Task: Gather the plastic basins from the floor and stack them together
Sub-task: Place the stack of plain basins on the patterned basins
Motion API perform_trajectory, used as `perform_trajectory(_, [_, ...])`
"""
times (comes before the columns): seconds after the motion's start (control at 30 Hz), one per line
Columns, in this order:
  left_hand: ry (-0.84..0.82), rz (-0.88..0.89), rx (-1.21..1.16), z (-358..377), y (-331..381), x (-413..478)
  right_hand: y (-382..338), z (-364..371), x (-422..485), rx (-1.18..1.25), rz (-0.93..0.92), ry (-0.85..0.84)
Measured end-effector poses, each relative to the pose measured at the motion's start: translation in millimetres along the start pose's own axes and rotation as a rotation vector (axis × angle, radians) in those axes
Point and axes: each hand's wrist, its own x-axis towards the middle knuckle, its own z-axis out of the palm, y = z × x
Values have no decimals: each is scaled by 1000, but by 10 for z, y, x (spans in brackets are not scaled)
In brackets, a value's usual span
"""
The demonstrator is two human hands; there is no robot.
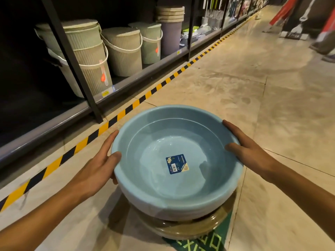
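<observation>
L hand (96,165) & R hand (253,153) grip blue basins (163,134) at rim, fingers (108,142) curled outside; sticker (176,163) reads "MODERN", rest illegible; brown basins (190,229) underneath half-hidden.

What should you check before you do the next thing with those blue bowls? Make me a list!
1. Left hand grips the blue basin stack at its rim: ok.
2. Right hand grips the opposite rim: ok.
3. Blue basin stack sits level, not tipped: ok.
4. Blue basin stack is over the tan basins: ok.
5. Fully seated in the tan basins: cannot tell.
6. Top basin holds nothing but its label: ok.
</observation>
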Motion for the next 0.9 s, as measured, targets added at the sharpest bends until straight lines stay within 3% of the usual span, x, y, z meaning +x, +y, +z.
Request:
perform_trajectory(0.67, [-127, 0, 169, 273, -314, 160, 476, 132, 50, -232, 65, -54])
perform_trajectory(0.9, [-165, 25, 247, 263, -371, 196, 422, 68, 114, -442, 67, -204])
